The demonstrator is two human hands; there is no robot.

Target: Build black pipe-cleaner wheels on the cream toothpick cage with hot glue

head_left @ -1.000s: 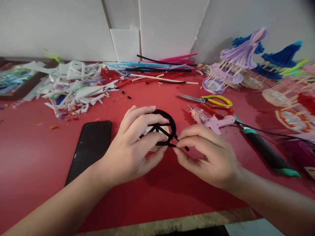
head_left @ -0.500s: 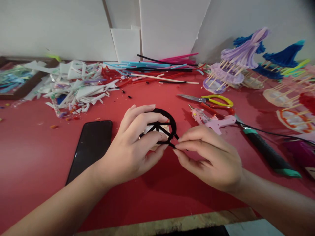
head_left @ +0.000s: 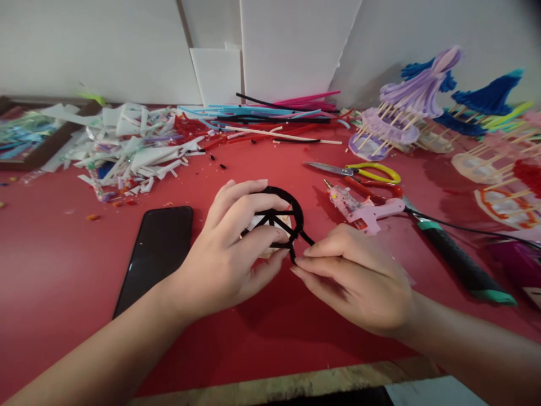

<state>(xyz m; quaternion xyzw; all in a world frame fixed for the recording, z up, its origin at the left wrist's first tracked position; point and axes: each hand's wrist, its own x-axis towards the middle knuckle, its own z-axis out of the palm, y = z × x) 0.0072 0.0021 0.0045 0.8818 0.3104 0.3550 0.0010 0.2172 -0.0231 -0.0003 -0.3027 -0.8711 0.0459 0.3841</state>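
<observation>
My left hand (head_left: 236, 242) is closed around the left side of a black pipe-cleaner ring (head_left: 298, 211), which has straight black pieces crossing inside it. The fingers hide its left part. Under the ring shows a small pale, whitish piece (head_left: 276, 225), partly covered. Two loose black ends stick out at the ring's lower right. My right hand (head_left: 355, 276) pinches the lower end between thumb and fingers, and the other end runs to its index finger. A pink hot glue gun (head_left: 359, 208) lies just beyond my right hand.
A black phone (head_left: 156, 254) lies left of my left hand. Yellow-and-red-handled scissors (head_left: 372, 173) and a green-black handled tool (head_left: 460, 259) lie to the right. White scraps (head_left: 139, 146) and coloured pipe cleaners (head_left: 270, 115) lie behind. Carousel-like models (head_left: 406, 107) stand at the back right.
My right hand has shifted slightly down and left, bending the lower black end downward, so the two ends now spread apart. The left hand holds the ring almost unmoved.
</observation>
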